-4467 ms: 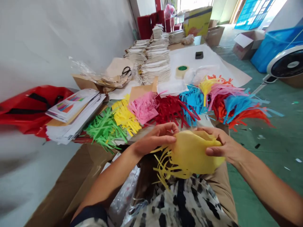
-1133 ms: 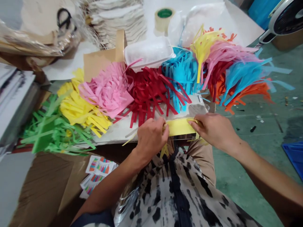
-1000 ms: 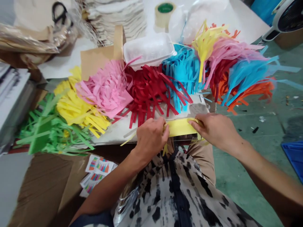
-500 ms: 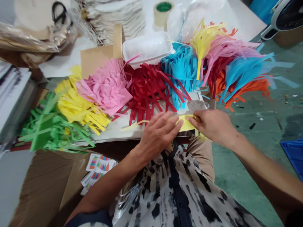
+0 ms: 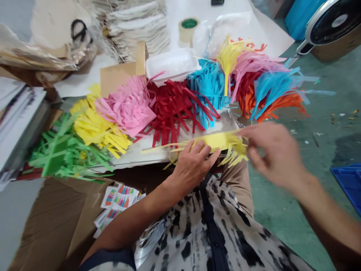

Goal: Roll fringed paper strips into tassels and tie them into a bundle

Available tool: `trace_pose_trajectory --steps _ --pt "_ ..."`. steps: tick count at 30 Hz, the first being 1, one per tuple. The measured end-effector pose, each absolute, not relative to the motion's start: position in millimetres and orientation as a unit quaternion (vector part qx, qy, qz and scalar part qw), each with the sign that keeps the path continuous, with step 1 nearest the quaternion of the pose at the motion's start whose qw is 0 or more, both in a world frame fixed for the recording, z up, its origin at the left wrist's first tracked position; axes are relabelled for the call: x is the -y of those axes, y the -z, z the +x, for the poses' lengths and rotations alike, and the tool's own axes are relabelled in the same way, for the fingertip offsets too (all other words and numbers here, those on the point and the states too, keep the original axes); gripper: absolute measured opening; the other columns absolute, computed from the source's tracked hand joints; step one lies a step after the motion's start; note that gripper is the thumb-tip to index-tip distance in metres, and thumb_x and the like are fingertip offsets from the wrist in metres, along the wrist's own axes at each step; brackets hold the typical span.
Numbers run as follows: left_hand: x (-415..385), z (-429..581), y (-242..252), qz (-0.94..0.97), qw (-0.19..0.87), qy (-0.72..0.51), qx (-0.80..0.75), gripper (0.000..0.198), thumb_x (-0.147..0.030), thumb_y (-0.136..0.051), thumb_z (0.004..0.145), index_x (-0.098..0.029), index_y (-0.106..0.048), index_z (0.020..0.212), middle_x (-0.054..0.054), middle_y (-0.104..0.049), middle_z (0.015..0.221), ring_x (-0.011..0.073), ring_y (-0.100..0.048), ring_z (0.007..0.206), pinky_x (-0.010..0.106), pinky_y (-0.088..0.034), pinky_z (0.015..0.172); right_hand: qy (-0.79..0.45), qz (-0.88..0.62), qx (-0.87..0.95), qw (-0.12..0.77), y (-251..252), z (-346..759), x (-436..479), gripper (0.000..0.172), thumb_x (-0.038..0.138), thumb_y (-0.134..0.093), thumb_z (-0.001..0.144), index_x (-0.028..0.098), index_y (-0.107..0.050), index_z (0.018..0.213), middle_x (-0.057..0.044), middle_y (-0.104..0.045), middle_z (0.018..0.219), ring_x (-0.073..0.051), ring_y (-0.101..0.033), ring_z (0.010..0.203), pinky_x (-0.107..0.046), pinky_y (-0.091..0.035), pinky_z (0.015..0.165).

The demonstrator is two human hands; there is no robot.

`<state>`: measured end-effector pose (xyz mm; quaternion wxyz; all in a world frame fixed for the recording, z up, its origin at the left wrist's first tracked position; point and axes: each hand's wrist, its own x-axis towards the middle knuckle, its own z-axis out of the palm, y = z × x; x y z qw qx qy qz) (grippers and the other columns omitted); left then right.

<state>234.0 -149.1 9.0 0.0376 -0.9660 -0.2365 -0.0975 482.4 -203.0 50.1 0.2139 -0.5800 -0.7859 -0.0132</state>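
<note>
Yellow fringed paper [image 5: 216,141] lies by the near right corner of the table [image 5: 135,159], between the person's two hands. Its folded, solid band runs along the near edge, with thin strips trailing left over the tabletop and a thicker fringe spreading at its right end, partly past the near edge. The left hand [image 5: 194,160] rests on the left part of the paper, palm down, fingers stretched out and a little apart, the thumb reaching along the band's lower side. The right hand [image 5: 275,154] is at the paper's right end, beyond the corner; its forefinger reaches to the band's upper edge, and a gap shows between thumb and fingers. It is blurred, so I cannot tell whether it pinches a strip.

Behind the paper, a row of fringed bundles follows the near edge: green bundle [image 5: 64,150] at the near left, then yellow bundle [image 5: 98,126], pink bundle [image 5: 126,105], dark red bundle [image 5: 175,107] and blue bundle [image 5: 207,79]. The dark red one is nearest the left hand. At the right edge, a mixed pile of tassels [image 5: 273,88] hangs out over the floor [image 5: 324,124], above the right hand in the view.
</note>
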Motion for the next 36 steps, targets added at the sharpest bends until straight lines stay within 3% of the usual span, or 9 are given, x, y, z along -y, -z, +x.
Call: trace_pose_trajectory --steps 4,8,11,14,18,22,29,33,36 --pt "152 233 -7 -0.963 0.041 0.097 0.247 0.036 -0.023 -0.055 0.105 -0.026 -0.068 0.139 0.01 -0.07 0.115 0.0302 -0.064 0.124 0.051 -0.052 0.111 0.002 -0.498 0.852 0.161 -25 464 219 0.037 0.016 -0.053 0.098 0.02 -0.068 0.131 -0.008 -0.078 0.128 -0.029 -0.069 0.121 -0.054 -0.043 0.111" --pt "152 230 -6 -0.965 0.038 0.089 0.243 0.045 -0.021 -0.057 0.104 -0.026 -0.061 0.148 0.009 -0.069 0.117 0.0311 -0.063 0.127 0.051 -0.053 0.11 0.078 -0.556 0.811 0.162 -20 499 224 0.018 0.019 -0.059 0.097 0.024 -0.074 0.104 -0.006 -0.083 0.112 -0.031 -0.073 0.115 -0.057 -0.044 0.111" --pt "153 230 -5 -0.963 0.041 0.092 0.249 0.045 -0.02 -0.057 0.104 -0.027 -0.062 0.148 0.009 -0.069 0.117 0.0314 -0.063 0.128 0.055 -0.051 0.114 0.142 -0.58 0.77 0.226 -24 503 227 0.013 0.016 -0.065 0.092 0.026 -0.073 0.094 -0.004 -0.084 0.102 -0.03 -0.076 0.103 -0.056 -0.048 0.108" --pt "153 230 -4 -0.963 0.039 0.095 0.25 0.045 -0.021 -0.058 0.104 -0.028 -0.061 0.148 0.01 -0.069 0.121 0.0317 -0.062 0.13 0.059 -0.048 0.117 0.117 -0.539 0.792 0.262 -18 476 228 0.023 0.015 -0.065 0.091 0.025 -0.074 0.11 -0.003 -0.083 0.111 -0.028 -0.076 0.105 -0.054 -0.046 0.113" --pt "154 227 -5 -0.962 0.024 0.11 0.25 0.043 -0.017 -0.054 0.104 -0.024 -0.062 0.146 0.011 -0.071 0.128 0.03 -0.062 0.134 0.062 -0.044 0.122 0.052 -0.54 0.811 0.219 -1 448 225 0.034 0.014 -0.059 0.096 0.021 -0.074 0.126 -0.006 -0.08 0.125 -0.027 -0.074 0.117 -0.053 -0.043 0.117" --pt "152 203 -4 -0.956 0.014 0.158 0.246 0.035 -0.01 -0.052 0.102 -0.014 -0.07 0.132 0.009 -0.076 0.127 0.0279 -0.066 0.131 0.063 -0.033 0.13 0.042 -0.543 0.81 0.219 3 453 222 0.032 0.015 -0.058 0.097 0.022 -0.074 0.124 -0.006 -0.08 0.125 -0.027 -0.076 0.112 -0.057 -0.038 0.12" --pt "122 123 -34 -0.95 -0.007 0.143 0.278 0.033 -0.004 -0.056 0.084 -0.029 -0.076 0.093 -0.003 -0.083 0.11 0.0282 -0.071 0.121 0.074 -0.02 0.13 -0.031 -0.56 0.816 0.142 -11 458 212 0.033 0.022 -0.053 0.098 0.034 -0.075 0.12 -0.004 -0.08 0.12 -0.034 -0.072 0.109 -0.063 -0.03 0.121" --pt "112 117 -61 -0.914 0.018 0.134 0.383 0.027 -0.006 -0.058 0.083 -0.027 -0.074 0.076 0.0 -0.08 0.095 0.0285 -0.071 0.106 0.075 -0.028 0.126 -0.032 -0.552 0.823 0.132 -11 460 203 0.038 0.021 -0.052 0.097 0.03 -0.071 0.128 -0.007 -0.078 0.116 -0.034 -0.069 0.107 -0.064 -0.028 0.12" --pt "125 151 -63 -0.907 0.044 0.175 0.38 0.028 -0.006 -0.056 0.089 -0.024 -0.077 0.085 0.005 -0.08 0.101 0.0284 -0.071 0.107 0.065 -0.045 0.119 -0.032 -0.542 0.831 0.118 -12 462 198 0.04 0.022 -0.052 0.097 0.026 -0.07 0.133 -0.01 -0.076 0.117 -0.034 -0.067 0.108 -0.064 -0.03 0.117"
